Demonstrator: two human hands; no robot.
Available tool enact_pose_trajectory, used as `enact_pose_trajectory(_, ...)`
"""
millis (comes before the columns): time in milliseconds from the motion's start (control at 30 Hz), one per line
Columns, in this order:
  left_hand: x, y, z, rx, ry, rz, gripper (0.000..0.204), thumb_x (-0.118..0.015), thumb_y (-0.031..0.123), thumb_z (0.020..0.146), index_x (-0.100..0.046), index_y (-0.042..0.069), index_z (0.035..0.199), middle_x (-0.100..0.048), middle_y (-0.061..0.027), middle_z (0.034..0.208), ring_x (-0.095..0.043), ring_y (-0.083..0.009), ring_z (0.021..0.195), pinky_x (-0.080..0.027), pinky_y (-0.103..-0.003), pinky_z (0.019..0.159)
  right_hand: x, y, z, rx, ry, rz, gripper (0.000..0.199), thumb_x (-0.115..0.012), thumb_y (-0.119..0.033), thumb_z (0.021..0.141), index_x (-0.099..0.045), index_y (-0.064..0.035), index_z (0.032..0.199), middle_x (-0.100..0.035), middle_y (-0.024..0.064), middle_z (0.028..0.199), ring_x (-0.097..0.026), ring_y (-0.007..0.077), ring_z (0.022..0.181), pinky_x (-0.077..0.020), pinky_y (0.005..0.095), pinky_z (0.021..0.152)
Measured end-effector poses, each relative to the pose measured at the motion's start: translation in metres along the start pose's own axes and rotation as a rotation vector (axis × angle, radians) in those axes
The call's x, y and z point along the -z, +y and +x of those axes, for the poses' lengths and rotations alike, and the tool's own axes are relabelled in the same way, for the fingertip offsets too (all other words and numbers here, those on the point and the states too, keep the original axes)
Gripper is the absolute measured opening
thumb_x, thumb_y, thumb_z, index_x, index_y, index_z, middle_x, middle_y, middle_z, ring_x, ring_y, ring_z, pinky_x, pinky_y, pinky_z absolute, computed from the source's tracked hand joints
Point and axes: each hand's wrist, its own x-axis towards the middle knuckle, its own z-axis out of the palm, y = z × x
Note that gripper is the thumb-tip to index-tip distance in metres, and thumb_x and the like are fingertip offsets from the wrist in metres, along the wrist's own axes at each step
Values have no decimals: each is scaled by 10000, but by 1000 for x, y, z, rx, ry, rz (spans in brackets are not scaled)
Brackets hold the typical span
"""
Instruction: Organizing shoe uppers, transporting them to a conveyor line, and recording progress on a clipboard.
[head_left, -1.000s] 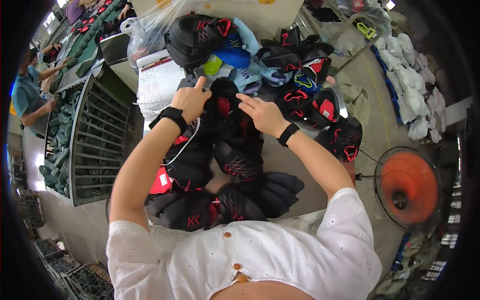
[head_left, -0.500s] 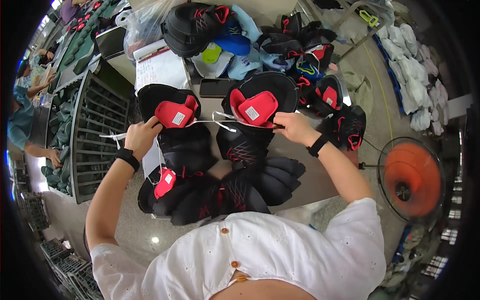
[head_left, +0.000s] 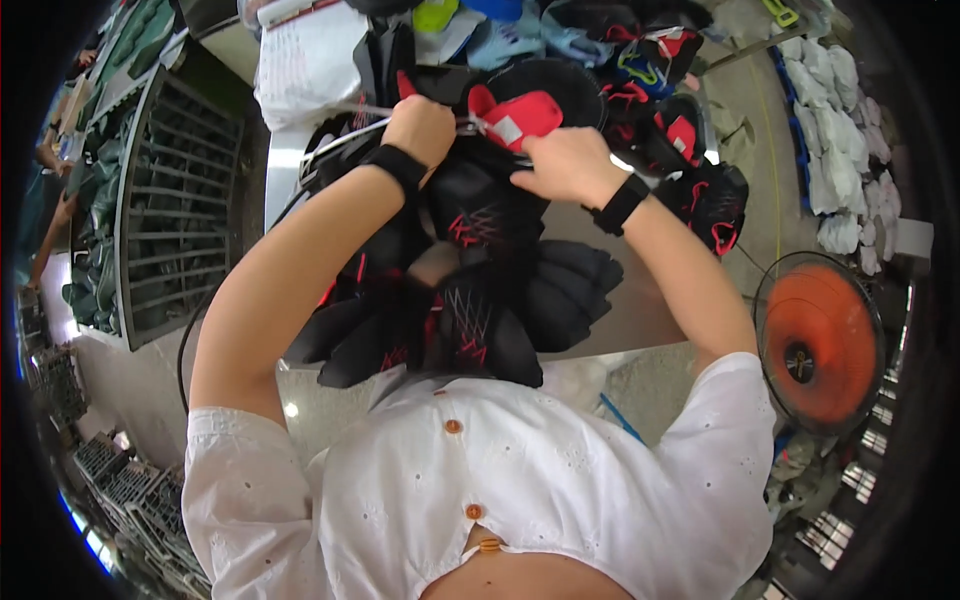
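Across the grey counter [head_left: 645,325], fanned black shoe uppers [head_left: 575,290] spread around six o'clock, and a red-lined black upper [head_left: 525,118] sits at one. The right hand [head_left: 572,165] is at its near edge, at two; with fingertips hidden, I cannot tell what that grip holds. At eleven, the left hand's [head_left: 420,130] grip looks closed on a white lace [head_left: 345,140], which could snag if tugged sideways.

Bare worktop [head_left: 648,305] leaves a passage between the fanned black uppers [head_left: 480,310] and the right forearm [head_left: 682,265]. Those uppers block the near middle. A red-lined upper [head_left: 535,115] takes up room between the left grip [head_left: 420,130] and right grip [head_left: 575,165]; beyond, light-blue pieces [head_left: 512,40] crowd the way, and white cords [head_left: 345,145] stretch leftward.
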Motion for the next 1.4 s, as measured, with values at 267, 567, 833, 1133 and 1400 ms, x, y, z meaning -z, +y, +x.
enact_pose_trajectory(267,-20,-3,16,26,-76,-3,172,-569,241,764,-699,134,800,-666,-43,786,-652,-214,741,-497,-325,581,0,3,0,-105,-87,41,336,-527,-362,821,-616,-40,857,-642,148,785,-624,300,797,-489,403,674)
enact_pose_trajectory(567,-24,-54,22,-10,-222,-905,217,-625,219,716,-686,33,810,-647,-147,754,-614,-238,647,-480,-331,653,-21,-34,7,90,412,422,214,-564,-213,790,-594,-5,831,-610,186,809,-589,334,814,-469,404,710)
enact_pose_trajectory(833,-9,-86,21,7,-439,-1276,219,-664,153,748,-666,-28,869,-655,-73,802,-574,-124,777,-439,-258,728,-36,-73,48,-106,357,915,290,-614,-240,764,-625,49,773,-610,224,748,-596,382,756,-473,433,696)
enact_pose_trajectory(1133,5,-104,32,-168,-540,-1231,212,-625,126,758,-666,-40,883,-663,-86,812,-585,-123,737,-445,-239,710,-41,-93,77,-249,516,738,259,-646,-220,740,-614,31,686,-596,189,657,-604,352,665,-487,412,601)
enact_pose_trajectory(1400,-1,-107,30,-131,-502,-1327,207,-630,123,747,-669,-42,867,-641,-78,736,-558,-117,703,-430,-245,682,-34,-84,77,-276,403,928,228,-631,-225,731,-660,-3,775,-615,200,719,-608,359,719,-485,415,679)
